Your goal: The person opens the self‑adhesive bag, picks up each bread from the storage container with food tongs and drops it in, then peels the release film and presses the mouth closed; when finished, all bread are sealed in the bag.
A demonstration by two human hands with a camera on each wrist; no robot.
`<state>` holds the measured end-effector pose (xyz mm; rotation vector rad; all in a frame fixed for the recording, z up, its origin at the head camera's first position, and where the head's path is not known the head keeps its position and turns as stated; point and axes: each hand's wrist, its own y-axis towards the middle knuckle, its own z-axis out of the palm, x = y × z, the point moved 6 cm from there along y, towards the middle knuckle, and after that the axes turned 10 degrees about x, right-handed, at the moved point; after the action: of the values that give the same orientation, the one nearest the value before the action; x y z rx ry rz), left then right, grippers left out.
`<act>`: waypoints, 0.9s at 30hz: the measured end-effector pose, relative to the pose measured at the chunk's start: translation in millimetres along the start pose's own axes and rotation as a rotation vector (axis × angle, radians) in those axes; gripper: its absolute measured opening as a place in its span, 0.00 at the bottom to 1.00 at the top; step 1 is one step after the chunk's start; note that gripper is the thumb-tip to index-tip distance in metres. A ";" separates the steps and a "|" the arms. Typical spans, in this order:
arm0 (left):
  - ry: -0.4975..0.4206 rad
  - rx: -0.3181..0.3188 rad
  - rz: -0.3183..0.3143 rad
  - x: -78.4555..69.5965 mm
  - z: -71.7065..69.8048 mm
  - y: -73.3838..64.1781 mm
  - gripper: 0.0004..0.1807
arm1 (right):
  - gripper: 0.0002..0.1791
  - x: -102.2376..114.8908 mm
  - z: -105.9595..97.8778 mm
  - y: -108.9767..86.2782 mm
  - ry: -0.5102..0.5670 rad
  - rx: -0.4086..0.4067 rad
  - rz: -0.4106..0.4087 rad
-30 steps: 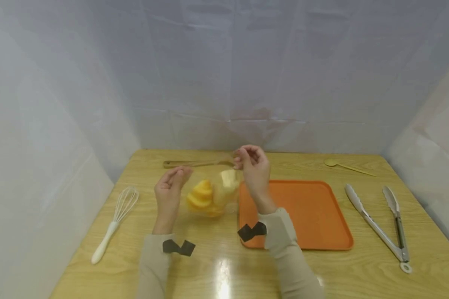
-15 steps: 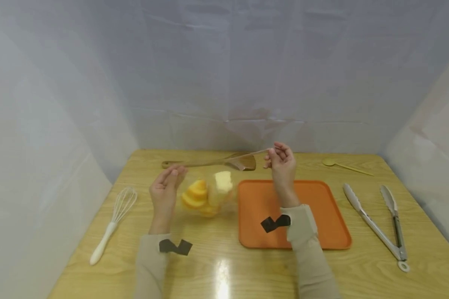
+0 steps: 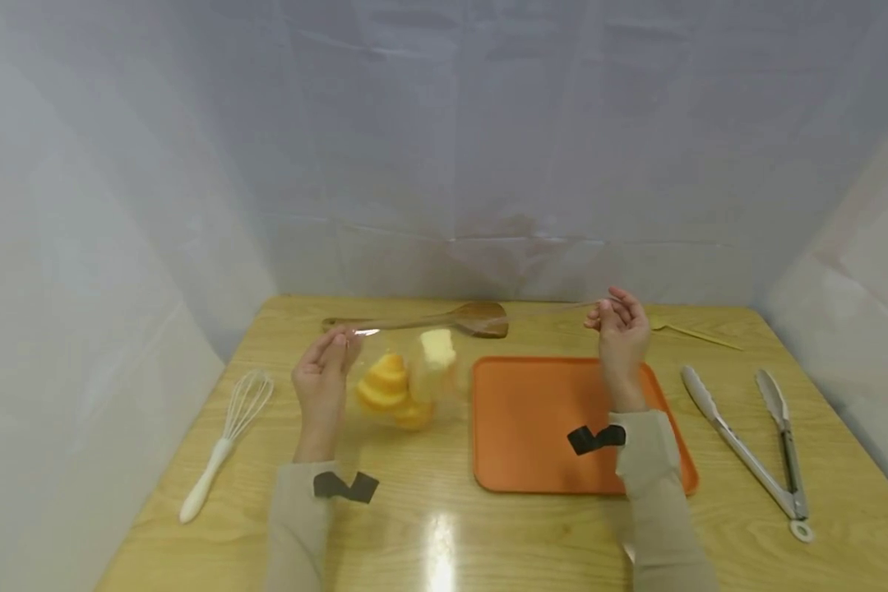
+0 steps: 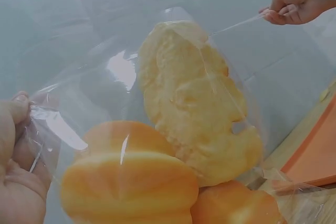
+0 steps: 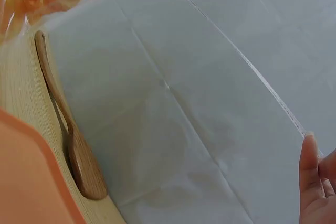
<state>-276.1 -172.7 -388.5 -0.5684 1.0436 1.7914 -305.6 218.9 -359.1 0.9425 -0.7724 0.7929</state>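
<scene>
A clear plastic bag (image 4: 105,106) hangs over the table with orange-yellow bread pieces (image 4: 128,177) and a paler, lumpy bread piece (image 4: 184,98) inside. My left hand (image 3: 321,395) pinches the bag's upper left edge between thumb and fingers. Up at the right, above the tray, my right hand (image 3: 623,349) pinches the end of a thin clear strip (image 5: 252,69). That strip runs taut from the bag's upper edge to my right fingertips. Where exactly it joins the bag is hard to tell.
An orange tray (image 3: 540,427) lies right of the bag. Behind is a wooden spatula (image 3: 481,319). A white whisk (image 3: 225,440) lies left; metal tongs (image 3: 747,452) and a yellow spoon (image 3: 699,335) lie right. White sheeting (image 3: 444,148) encloses the table's back and sides.
My right hand has moved steadily right, away from the bag, drawing the strip out longer. My left hand has shifted slightly left, and the bag with the bread has swung slightly left.
</scene>
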 end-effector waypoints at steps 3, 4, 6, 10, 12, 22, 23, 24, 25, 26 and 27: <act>0.000 0.007 0.008 0.6 0.2 -0.3 0.08 | 0.12 4.1 -9.9 0.7 -0.002 -0.036 -0.021; 0.005 0.010 0.009 1.0 0.2 -0.4 0.08 | 0.12 5.4 -12.5 0.5 0.000 -0.044 -0.024; 0.008 0.017 0.005 1.9 0.9 -0.9 0.09 | 0.11 7.8 -17.0 0.1 -0.001 -0.055 -0.023; 0.045 0.019 -0.019 2.8 0.9 -2.8 0.07 | 0.10 11.8 -27.7 -0.1 0.038 -0.092 -0.013; 0.068 0.002 -0.030 2.0 -1.4 -4.7 0.07 | 0.10 12.9 -33.6 0.1 0.051 -0.111 0.003; 0.114 -0.014 -0.073 1.4 -7.8 -6.7 0.06 | 0.13 12.7 2.8 -48.1 -0.211 0.285 0.301; 0.120 -0.015 -0.074 1.5 -7.5 -6.4 0.05 | 0.14 12.6 12.9 -58.4 -0.239 0.354 0.336; 0.120 -0.014 -0.073 1.4 -7.2 -6.4 0.05 | 0.15 12.6 23.0 -69.1 -0.255 0.425 0.370; 0.115 -0.013 -0.070 1.2 -6.6 -6.2 0.05 | 0.16 12.4 33.0 -79.9 -0.258 0.497 0.398; 0.109 -0.012 -0.069 1.1 -6.1 -6.1 0.05 | 0.17 12.3 42.7 -90.7 -0.250 0.559 0.415; 0.101 -0.013 -0.069 0.9 -5.6 -5.9 0.05 | 0.18 11.9 52.2 -101.4 -0.238 0.620 0.437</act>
<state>-271.6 -175.8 -394.6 -0.7009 1.0686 1.7246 -225.3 137.7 -368.6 1.4637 -0.9793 1.3652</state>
